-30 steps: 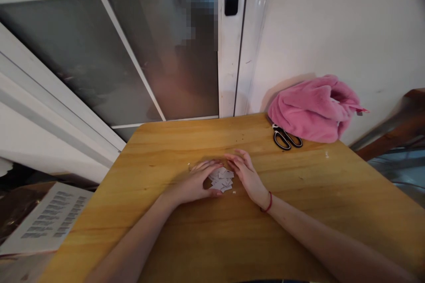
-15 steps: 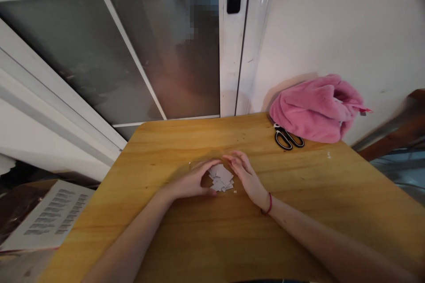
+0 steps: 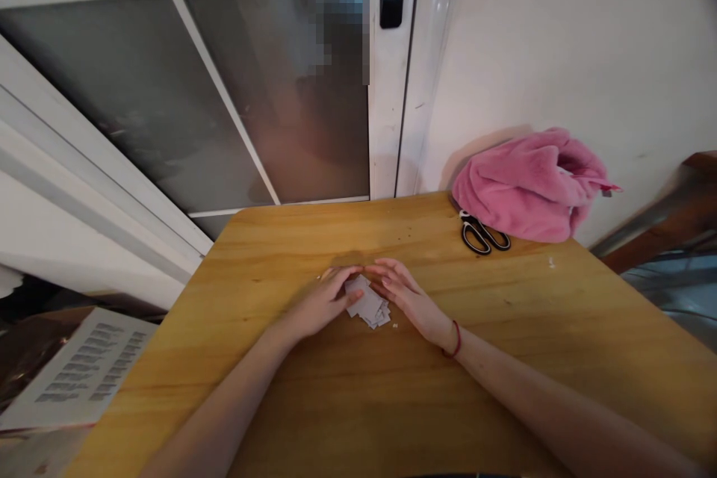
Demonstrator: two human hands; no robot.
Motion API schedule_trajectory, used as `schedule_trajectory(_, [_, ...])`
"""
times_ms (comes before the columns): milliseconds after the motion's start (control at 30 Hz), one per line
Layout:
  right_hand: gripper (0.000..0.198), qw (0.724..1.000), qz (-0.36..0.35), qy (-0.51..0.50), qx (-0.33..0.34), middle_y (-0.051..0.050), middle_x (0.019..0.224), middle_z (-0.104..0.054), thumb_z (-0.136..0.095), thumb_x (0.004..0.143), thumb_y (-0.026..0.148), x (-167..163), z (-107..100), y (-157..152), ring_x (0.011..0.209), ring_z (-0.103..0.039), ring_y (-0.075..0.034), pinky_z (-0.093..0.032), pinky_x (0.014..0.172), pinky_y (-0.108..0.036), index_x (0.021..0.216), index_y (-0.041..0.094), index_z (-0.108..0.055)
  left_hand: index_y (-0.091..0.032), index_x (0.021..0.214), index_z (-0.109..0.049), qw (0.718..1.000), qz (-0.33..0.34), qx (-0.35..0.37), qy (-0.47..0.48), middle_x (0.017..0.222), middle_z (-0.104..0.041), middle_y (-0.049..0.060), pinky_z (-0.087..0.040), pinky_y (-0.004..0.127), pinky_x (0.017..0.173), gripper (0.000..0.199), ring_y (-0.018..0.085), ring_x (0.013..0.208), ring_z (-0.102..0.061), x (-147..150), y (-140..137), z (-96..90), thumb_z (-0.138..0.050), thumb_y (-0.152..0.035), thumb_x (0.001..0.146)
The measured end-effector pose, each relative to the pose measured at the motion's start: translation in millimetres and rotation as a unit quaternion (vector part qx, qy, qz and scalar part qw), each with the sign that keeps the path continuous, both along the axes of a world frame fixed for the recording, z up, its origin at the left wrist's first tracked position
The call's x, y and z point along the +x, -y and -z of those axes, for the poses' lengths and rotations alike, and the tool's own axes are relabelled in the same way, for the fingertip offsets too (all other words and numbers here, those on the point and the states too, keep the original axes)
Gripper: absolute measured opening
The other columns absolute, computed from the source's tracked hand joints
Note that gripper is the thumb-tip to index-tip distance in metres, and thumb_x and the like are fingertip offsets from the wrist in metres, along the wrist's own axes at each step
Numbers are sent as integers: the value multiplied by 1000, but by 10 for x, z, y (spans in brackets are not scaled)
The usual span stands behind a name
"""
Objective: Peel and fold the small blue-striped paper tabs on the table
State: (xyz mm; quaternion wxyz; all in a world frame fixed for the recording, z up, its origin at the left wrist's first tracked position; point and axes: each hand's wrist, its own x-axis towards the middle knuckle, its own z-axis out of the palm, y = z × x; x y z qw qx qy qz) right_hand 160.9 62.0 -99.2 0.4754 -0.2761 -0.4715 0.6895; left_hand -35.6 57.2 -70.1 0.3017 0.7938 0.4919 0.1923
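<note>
Small heap of paper scraps near the middle of the table, cupped between both hands. Left hand touching its left edge, right hand its right; fingers loosely curved, grasping nothing, equally near.

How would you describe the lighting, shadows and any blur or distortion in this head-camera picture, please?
Head view: dim, warm indoor light; the pink fleece throws a soft shadow on the wall; the hands darken the table around the paper scraps; a pixelated patch sits on the glass door; wide-angle bending curves the frame edges.
</note>
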Motion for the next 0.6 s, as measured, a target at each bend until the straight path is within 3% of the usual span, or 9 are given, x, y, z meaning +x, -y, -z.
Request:
schedule_trajectory(100, [26, 1000, 0, -26, -18, -3, 117, -56, -53, 82, 34, -6, -36, -3, 115, -48, -16, -33, 103, -41, 107, 28, -48, -20, 123, -43, 988, -84, 101, -79, 120, -45, 10, -33, 44, 96, 62, 28, 112, -39, 133, 99, 98, -55, -56, 74])
schedule_trajectory(167, [22, 998, 18, -44, -36, -3, 113, -58, -53, 82, 33, 1, -51, -26, 113, -50, -17, -35, 101, -43, 103, 27, -50, -18, 121, -45, 980, -110, 128, -108, 119, -43, 12, -32, 46, 95, 63, 30, 110, -39, 210, 159, 156, -57, -56, 72])
schedule_trajectory(400, [17, 996, 19, -58, -59, -4, 102, -61, -51, 81, 31, 33, -42, -100, 109, -52, -20, -40, 96, -45, 97, 24, -54, -16, 107, -49, 988, -121, 57, -76, 105, -47, 9, -37, 43, 88, 54, 28, 100, -44, 270, 178, 207, -70, -40, 63])
schedule_trajectory(600, [17, 995, 30, -63, -72, -4, 100, -62, -53, 80, 27, 23, -39, -90, 103, -55, -19, -42, 91, -42, 96, 23, -54, -16, 105, -48, 994, -106, 24, -33, 108, -45, 9, -37, 43, 91, 49, 27, 103, -44, 295, 179, 178, -70, -29, 64])
